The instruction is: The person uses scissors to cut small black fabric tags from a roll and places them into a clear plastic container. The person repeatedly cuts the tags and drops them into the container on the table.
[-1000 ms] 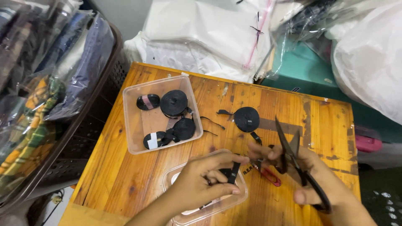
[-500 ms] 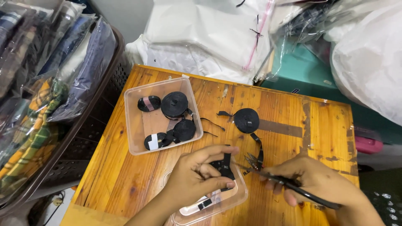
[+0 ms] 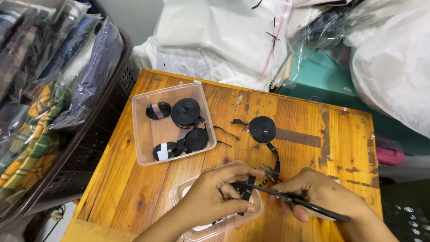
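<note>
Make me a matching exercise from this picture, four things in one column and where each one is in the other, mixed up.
Things:
1. scissors
2. ribbon roll
3. clear tub of rolls
4. short ribbon strip

Places:
A. pinched in the left hand
B. lying loose on the wooden table
C. held in the right hand
D. toward the table's left side

Pairs: 1-C, 2-B, 3-D, 4-A
</note>
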